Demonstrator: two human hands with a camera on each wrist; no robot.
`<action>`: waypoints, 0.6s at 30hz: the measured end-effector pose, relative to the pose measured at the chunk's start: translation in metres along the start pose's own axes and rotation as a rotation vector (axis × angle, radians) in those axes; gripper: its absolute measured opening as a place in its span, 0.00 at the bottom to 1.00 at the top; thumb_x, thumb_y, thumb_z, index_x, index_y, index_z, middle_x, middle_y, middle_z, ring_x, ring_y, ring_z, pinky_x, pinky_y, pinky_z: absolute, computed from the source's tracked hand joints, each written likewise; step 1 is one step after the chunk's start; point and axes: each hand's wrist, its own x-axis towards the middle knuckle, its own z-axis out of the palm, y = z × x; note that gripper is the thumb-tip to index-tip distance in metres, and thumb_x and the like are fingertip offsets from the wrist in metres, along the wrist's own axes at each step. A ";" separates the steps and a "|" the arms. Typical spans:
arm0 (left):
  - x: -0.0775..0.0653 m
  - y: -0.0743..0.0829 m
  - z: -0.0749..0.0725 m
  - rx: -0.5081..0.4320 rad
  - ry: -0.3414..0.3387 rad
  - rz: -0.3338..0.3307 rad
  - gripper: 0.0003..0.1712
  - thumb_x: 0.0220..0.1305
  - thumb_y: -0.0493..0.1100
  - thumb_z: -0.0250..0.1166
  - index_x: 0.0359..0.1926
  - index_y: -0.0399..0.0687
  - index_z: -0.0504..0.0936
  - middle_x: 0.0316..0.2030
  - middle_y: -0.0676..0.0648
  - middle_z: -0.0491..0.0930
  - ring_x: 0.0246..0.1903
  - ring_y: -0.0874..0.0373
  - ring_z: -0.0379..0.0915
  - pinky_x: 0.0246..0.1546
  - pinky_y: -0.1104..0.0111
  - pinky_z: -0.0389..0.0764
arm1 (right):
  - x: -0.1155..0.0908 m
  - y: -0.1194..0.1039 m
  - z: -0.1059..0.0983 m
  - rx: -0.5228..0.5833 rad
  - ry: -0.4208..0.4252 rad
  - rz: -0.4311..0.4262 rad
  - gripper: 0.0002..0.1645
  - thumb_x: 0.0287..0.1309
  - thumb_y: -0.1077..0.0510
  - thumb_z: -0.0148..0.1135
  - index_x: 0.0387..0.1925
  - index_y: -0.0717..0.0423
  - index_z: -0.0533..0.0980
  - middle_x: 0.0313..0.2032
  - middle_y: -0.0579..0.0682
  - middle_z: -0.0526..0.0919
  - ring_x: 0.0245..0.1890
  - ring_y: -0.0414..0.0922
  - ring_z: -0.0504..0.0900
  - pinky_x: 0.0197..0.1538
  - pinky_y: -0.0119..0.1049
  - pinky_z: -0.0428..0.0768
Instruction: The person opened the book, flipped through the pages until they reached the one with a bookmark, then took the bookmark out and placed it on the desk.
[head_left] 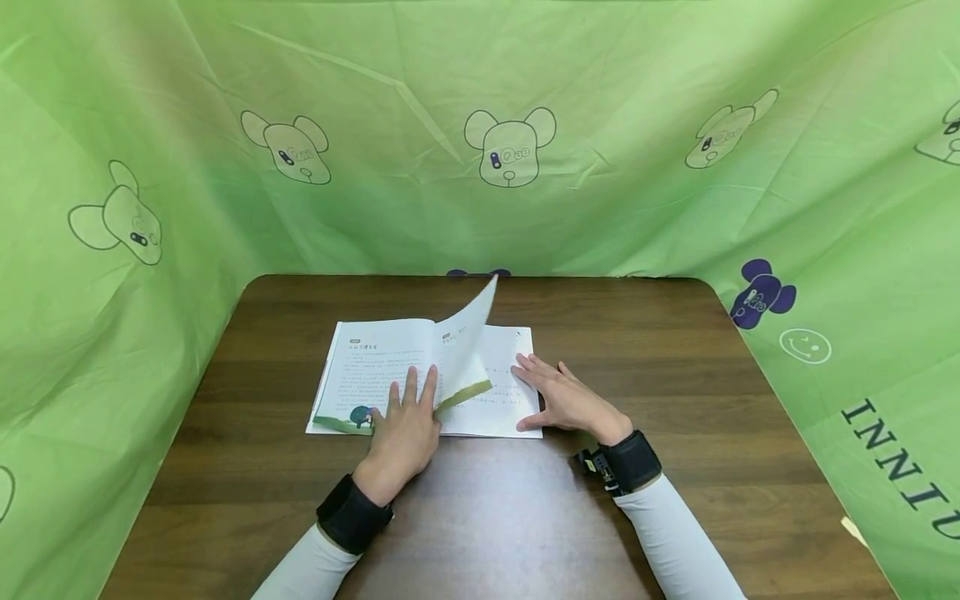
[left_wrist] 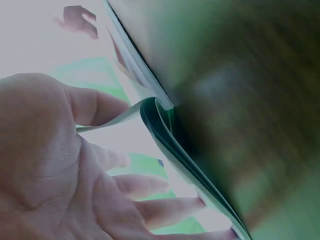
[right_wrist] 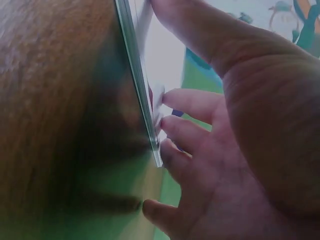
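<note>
An open book (head_left: 382, 354) with printed text and green illustrated bottom margins lies on the wooden table. One page (head_left: 468, 333) stands partly raised and curled near the spine, its top corner pointing up. My left hand (head_left: 405, 437) rests with spread, straight fingers on the lower part of the book by the spine; the left wrist view shows its thumb beside the bent page edge (left_wrist: 120, 117). At the right edge of the right-hand page (head_left: 502, 408), my right hand (head_left: 573, 400) touches the paper with extended fingertips, and its thumb lies near the lower corner.
Brown wooden table (head_left: 637, 333) surrounds the book. Green cloth (head_left: 397, 217) printed with bear faces hangs behind the table and along both sides. Black bands (head_left: 352, 512) are strapped round both wrists, and a small pale object (head_left: 853, 531) sits by the right table edge.
</note>
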 end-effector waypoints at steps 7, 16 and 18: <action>0.001 -0.008 -0.001 -0.143 0.134 -0.024 0.47 0.64 0.42 0.57 0.79 0.48 0.44 0.75 0.30 0.49 0.66 0.32 0.60 0.46 0.30 0.70 | 0.000 -0.001 0.000 0.016 -0.018 0.012 0.59 0.44 0.33 0.70 0.72 0.59 0.63 0.75 0.58 0.57 0.75 0.54 0.53 0.68 0.67 0.51; -0.001 -0.021 -0.002 -0.171 0.416 0.049 0.62 0.50 0.29 0.65 0.79 0.44 0.36 0.76 0.30 0.36 0.70 0.27 0.46 0.52 0.33 0.68 | 0.001 -0.002 0.000 0.013 -0.028 0.038 0.59 0.43 0.33 0.70 0.72 0.58 0.63 0.75 0.57 0.57 0.75 0.53 0.53 0.68 0.67 0.50; 0.000 -0.023 -0.002 -0.115 0.467 0.062 0.62 0.50 0.29 0.65 0.79 0.43 0.37 0.76 0.30 0.34 0.72 0.29 0.42 0.57 0.31 0.62 | 0.001 -0.002 0.000 0.011 -0.026 0.033 0.59 0.43 0.33 0.70 0.72 0.58 0.63 0.75 0.57 0.57 0.75 0.53 0.53 0.68 0.67 0.51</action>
